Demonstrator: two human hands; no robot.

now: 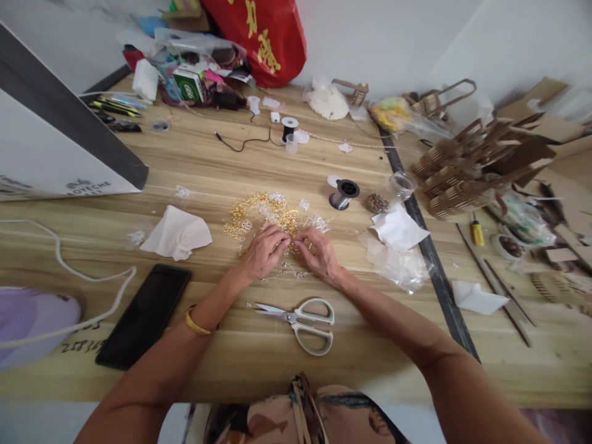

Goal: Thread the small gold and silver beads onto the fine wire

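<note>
Left hand point(264, 254) + right hand point(320, 254): fingertips nearly meeting, by gold pieces point(238, 213) | grip: cannot tell | scissors point(291, 317) on counter point(231, 370)

"What sort of place is this?"
"A small craft workshop or work corner, I'd say; whether it's inside a home, I can't tell."
"What shows it?"
"The wooden surface point(361, 364) carries heaped gold and silvery trinket pieces point(238, 213), spools point(341, 198), scissors point(290, 317) and a yellow-handled screwdriver point(477, 233)."
"And over on the right?"
"Brown baskets point(451, 166) crowd beside cardboard point(536, 98). A red bag point(272, 43) rests against the plain white wall point(383, 37)."
</note>
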